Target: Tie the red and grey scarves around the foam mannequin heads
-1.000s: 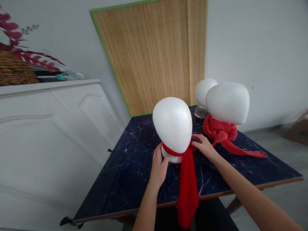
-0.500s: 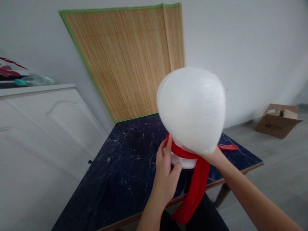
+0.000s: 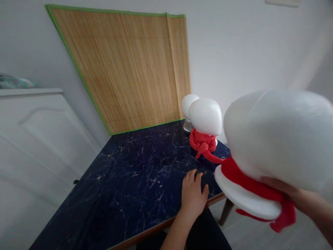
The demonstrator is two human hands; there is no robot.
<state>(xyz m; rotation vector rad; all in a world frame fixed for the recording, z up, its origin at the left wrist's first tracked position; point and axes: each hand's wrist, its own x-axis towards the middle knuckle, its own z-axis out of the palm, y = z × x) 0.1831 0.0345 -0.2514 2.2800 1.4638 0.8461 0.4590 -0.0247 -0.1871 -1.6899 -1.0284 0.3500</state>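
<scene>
A white foam mannequin head (image 3: pixel 275 135) fills the right side, tilted and raised past the table's front right edge. Round its neck goes a red scarf (image 3: pixel 249 180), one end hanging below the white base. My right hand (image 3: pixel 283 189) is closed around the neck at the scarf, its fingers partly hidden by the head. My left hand (image 3: pixel 194 194) is near the table's front edge, fingers spread and bent, holding nothing. Beyond it stands a second mannequin head (image 3: pixel 206 116) wearing a knotted lighter red scarf (image 3: pixel 204 142).
Behind that stands another white head (image 3: pixel 189 103) with something greyish at its neck. The dark marbled table (image 3: pixel 140 163) meets a wall with a green-edged bamboo mat (image 3: pixel 125 69). A white cabinet (image 3: pixel 44 132) borders the left, and a table leg (image 3: pixel 225 211) shows below.
The mannequin head with the red scarf has swung right and closer to me in my right hand. My left hand has let go of the scarf. Two heads behind have come into view.
</scene>
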